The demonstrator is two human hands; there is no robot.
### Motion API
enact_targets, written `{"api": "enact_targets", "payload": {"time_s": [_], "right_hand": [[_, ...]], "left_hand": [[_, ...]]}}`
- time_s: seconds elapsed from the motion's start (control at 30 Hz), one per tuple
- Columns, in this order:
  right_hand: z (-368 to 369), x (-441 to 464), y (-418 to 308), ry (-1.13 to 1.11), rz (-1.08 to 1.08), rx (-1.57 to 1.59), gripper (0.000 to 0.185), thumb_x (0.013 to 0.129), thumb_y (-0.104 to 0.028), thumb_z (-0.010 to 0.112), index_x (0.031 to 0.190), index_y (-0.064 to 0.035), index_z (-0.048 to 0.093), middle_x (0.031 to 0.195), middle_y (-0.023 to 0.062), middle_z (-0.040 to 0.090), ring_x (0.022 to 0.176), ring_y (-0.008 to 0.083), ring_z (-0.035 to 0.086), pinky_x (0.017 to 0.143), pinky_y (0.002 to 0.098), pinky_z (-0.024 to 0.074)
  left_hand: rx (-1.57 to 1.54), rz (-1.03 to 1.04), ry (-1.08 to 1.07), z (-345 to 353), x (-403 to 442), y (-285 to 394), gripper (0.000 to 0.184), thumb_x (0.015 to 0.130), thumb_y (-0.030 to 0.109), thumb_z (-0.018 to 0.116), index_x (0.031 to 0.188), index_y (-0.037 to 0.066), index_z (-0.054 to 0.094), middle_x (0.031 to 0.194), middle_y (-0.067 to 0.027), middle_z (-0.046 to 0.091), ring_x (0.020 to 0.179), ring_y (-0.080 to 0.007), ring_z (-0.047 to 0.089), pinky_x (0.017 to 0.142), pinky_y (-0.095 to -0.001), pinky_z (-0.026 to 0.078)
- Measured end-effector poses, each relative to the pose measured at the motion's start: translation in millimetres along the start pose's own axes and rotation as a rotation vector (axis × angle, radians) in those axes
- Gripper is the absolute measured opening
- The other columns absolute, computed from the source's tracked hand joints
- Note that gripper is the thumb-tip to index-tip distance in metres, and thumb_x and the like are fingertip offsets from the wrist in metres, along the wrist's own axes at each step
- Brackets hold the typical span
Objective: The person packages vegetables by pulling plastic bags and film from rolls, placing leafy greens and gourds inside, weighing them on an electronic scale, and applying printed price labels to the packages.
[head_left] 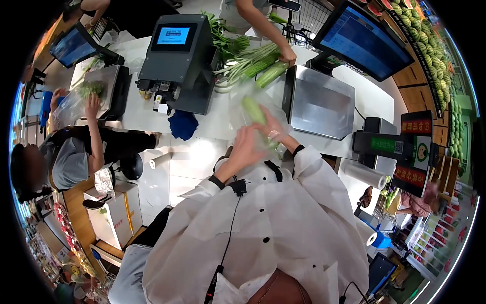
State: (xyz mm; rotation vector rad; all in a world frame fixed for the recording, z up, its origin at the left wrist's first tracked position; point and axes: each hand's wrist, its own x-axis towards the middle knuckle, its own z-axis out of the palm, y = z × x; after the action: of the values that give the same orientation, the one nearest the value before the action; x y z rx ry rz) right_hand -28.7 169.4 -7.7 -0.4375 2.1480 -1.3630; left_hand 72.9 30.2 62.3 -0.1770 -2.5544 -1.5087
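Observation:
Both of my hands are at the near side of the white counter, around a clear plastic bag [234, 112]. A light green long gourd [253, 110] shows in the bag, slightly blurred. My right hand [273, 127] is closed around the gourd's near end, the thin film about it. My left hand [242, 150] is closed on the bag's near part, its fingertips close to the right hand. Just beyond, another person's hand [288, 54] rests on long green gourds [272, 74] beside a bunch of long beans [243, 66].
A metal weighing scale [324, 101] stands to the right, under a monitor [364, 38]. On the left are a grey machine with a blue screen [174, 55] and a blue cloth [183, 124]. Further left, a co-worker handles a bag of greens [91, 90]. Bag rolls [364, 175] hang at right.

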Motion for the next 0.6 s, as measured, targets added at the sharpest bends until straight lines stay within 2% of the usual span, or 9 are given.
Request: {"api": "enact_targets", "payload": {"time_s": [0.03, 0.1, 0.23, 0.3, 0.33, 0.4, 0.43, 0.5, 0.6], "right_hand": [[3.7, 3.2, 11.3, -0.004, 0.001, -0.002, 0.084, 0.078, -0.028, 0.071, 0.144, -0.0051, 0.024, 0.14, 0.0227, 0.039, 0.128, 0.0337, 0.041, 0.105, 0.0376, 0.0333], [10.6, 10.2, 39.8, 0.077, -0.014, -0.009, 0.09, 0.073, -0.027, 0.075, 0.144, -0.0047, 0.024, 0.134, 0.0233, 0.044, 0.125, 0.032, 0.044, 0.103, 0.0365, 0.0353], [8.4, 20.6, 40.8, -0.025, -0.018, -0.077, 0.093, 0.071, -0.023, 0.076, 0.144, -0.0061, 0.022, 0.132, 0.0211, 0.045, 0.123, 0.0302, 0.045, 0.102, 0.0358, 0.0358], [9.1, 27.2, 33.2, -0.027, -0.064, -0.103, 0.087, 0.073, -0.014, 0.07, 0.144, -0.0048, 0.022, 0.135, 0.0226, 0.042, 0.122, 0.0371, 0.045, 0.103, 0.0386, 0.0367], [12.0, 29.8, 36.3, -0.037, -0.063, -0.096, 0.087, 0.073, -0.014, 0.07, 0.144, -0.0048, 0.022, 0.135, 0.0226, 0.042, 0.122, 0.0371, 0.045, 0.103, 0.0386, 0.0367], [15.8, 35.3, 41.0, 0.157, -0.3, -0.37, 0.091, 0.069, -0.015, 0.073, 0.144, -0.0085, 0.023, 0.13, 0.0213, 0.047, 0.117, 0.0368, 0.05, 0.097, 0.0413, 0.0408], [16.4, 35.4, 29.8, 0.156, -0.3, -0.364, 0.091, 0.069, -0.015, 0.073, 0.144, -0.0085, 0.023, 0.13, 0.0213, 0.047, 0.117, 0.0368, 0.05, 0.097, 0.0413, 0.0408], [20.4, 28.8, 12.2, 0.127, 0.045, -0.409, 0.087, 0.07, -0.011, 0.071, 0.143, -0.0086, 0.024, 0.125, 0.0215, 0.05, 0.113, 0.0388, 0.052, 0.093, 0.0441, 0.0425], [38.4, 34.9, 39.2, 0.179, -0.074, -0.466, 0.085, 0.071, -0.008, 0.068, 0.143, -0.0064, 0.024, 0.12, 0.0202, 0.052, 0.111, 0.0366, 0.053, 0.092, 0.0429, 0.0436]], "left_hand": [[0.05, -0.04, 0.081, 4.1, -8.7, -14.0, 0.028, 0.077, 0.005, 0.059, 0.104, 0.003, 0.055, 0.097, -0.0154, 0.057, 0.089, -0.0377, 0.058, 0.076, -0.0448, 0.047], [0.103, -0.354, -0.031, 22.5, -30.0, -53.6, 0.021, 0.074, -0.003, 0.053, 0.094, 0.002, 0.052, 0.094, -0.0159, 0.051, 0.086, -0.0398, 0.054, 0.075, -0.0461, 0.045], [0.122, -0.353, -0.232, 7.8, -26.1, -57.7, 0.022, 0.071, -0.007, 0.051, 0.091, 0.003, 0.051, 0.093, -0.0161, 0.049, 0.088, -0.0383, 0.052, 0.073, -0.0476, 0.044], [0.154, -0.031, -0.312, -7.6, -24.5, -41.9, 0.021, 0.07, -0.007, 0.052, 0.089, 0.002, 0.051, 0.089, -0.0161, 0.048, 0.084, -0.0381, 0.052, 0.071, -0.0466, 0.044], [0.158, -0.043, -0.312, -14.3, -22.8, -30.5, 0.021, 0.07, -0.007, 0.052, 0.089, 0.002, 0.051, 0.089, -0.0161, 0.048, 0.084, -0.0381, 0.052, 0.071, -0.0466, 0.044], [0.224, -0.01, -0.232, -22.2, -18.1, -10.6, 0.022, 0.069, -0.006, 0.053, 0.089, 0.002, 0.052, 0.087, -0.0159, 0.047, 0.084, -0.0377, 0.052, 0.072, -0.0456, 0.044], [0.229, -0.014, -0.234, -25.5, -16.1, -10.0, 0.022, 0.069, -0.006, 0.053, 0.089, 0.002, 0.052, 0.087, -0.0159, 0.047, 0.084, -0.0377, 0.052, 0.072, -0.0456, 0.044], [0.238, -0.035, -0.192, -29.6, -17.8, -9.5, 0.026, 0.07, -0.005, 0.056, 0.095, 0.003, 0.052, 0.092, -0.0163, 0.049, 0.083, -0.039, 0.051, 0.073, -0.0436, 0.045], [0.245, -0.127, 0.073, -27.5, -14.9, -15.1, 0.039, 0.074, 0.002, 0.063, 0.11, 0.004, 0.049, 0.09, -0.016, 0.048, 0.084, -0.0365, 0.052, 0.077, -0.0409, 0.046]]}}
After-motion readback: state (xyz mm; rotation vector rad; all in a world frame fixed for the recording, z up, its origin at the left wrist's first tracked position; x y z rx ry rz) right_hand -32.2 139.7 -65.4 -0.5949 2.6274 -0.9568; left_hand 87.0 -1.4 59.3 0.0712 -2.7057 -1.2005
